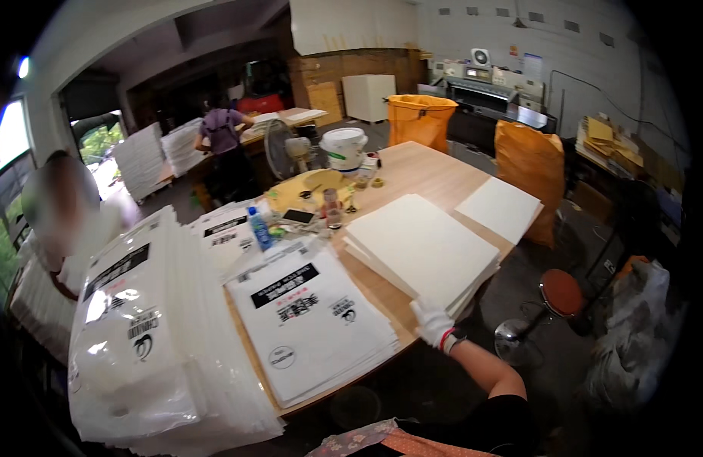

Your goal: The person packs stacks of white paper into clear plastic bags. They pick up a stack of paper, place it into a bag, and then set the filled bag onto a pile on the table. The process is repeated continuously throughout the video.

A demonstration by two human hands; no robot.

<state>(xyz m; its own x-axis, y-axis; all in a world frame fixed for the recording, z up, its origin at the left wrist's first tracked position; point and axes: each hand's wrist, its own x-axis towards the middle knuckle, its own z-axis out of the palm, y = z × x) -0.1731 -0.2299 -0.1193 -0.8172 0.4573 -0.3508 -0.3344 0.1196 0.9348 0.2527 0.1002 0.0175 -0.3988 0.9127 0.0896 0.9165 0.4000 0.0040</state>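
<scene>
My right hand (433, 323), in a white glove with a red band and a watch at the wrist, is at the near corner of a stack of large white sheets (424, 247). Its fingers look stretched out against the stack's edge; white glove and white paper blend there. My left hand is out of view. Left of the sheets lies a flat pile of white printed bags (321, 343) with black lettering. Farther left, a tall heap of glossy clear-and-white plastic packaging (149, 320) covers the table's left side.
On the wooden table (412, 164) stand a white bucket (344, 148), a blue bottle (258, 228), a glass jar (332, 207) and a phone (298, 217). More sheets (500, 207) lie far right. Orange sacks (530, 171) and a red stool (561, 292) stand beyond. Two people are at left.
</scene>
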